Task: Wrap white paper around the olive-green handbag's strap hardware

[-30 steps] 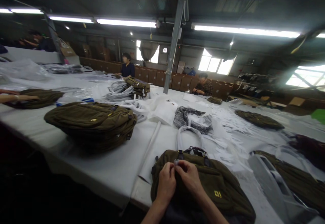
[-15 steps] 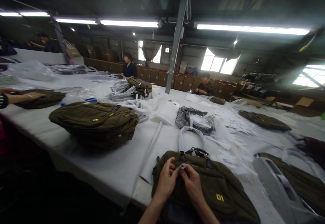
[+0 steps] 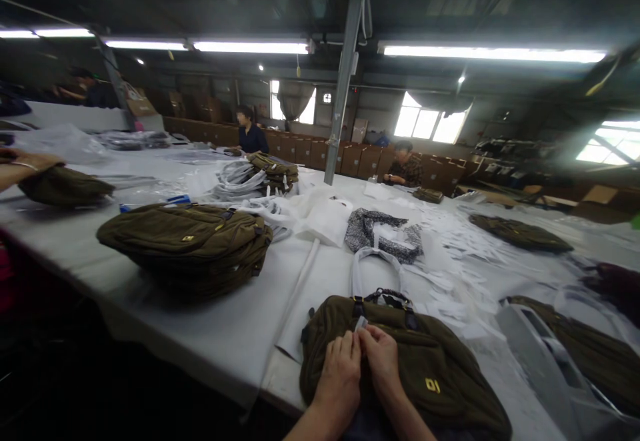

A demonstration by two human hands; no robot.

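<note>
An olive-green bag (image 3: pixel 440 341) with a yellow emblem lies before me on the table, its wrapped handle (image 3: pixel 380 254) standing up at the far side. Both hands meet over the bag's upper part, fingertips nearly touching. My right hand (image 3: pixel 384 356) pinches a small whitish strip (image 3: pixel 361 322), like tape or paper, between thumb and forefinger. My left hand (image 3: pixel 341 369) is closed beside it, its fingers curled together with the back upward. What the left fingertips grip is hidden.
Stacked olive bags (image 3: pixel 185 244) sit to the left. A grey tape dispenser (image 3: pixel 543 361) stands at right, near another bag (image 3: pixel 595 354). White scraps (image 3: pixel 465 254) and patterned fabric (image 3: pixel 357 231) lie beyond. A co-worker's hand (image 3: pixel 40 161) handles a bag at far left.
My left hand has turned over, its fingers curling in against the right hand. More of the whitish strip shows above the fingertips. At far left, the co-worker's bag has shifted and been partly lifted.
</note>
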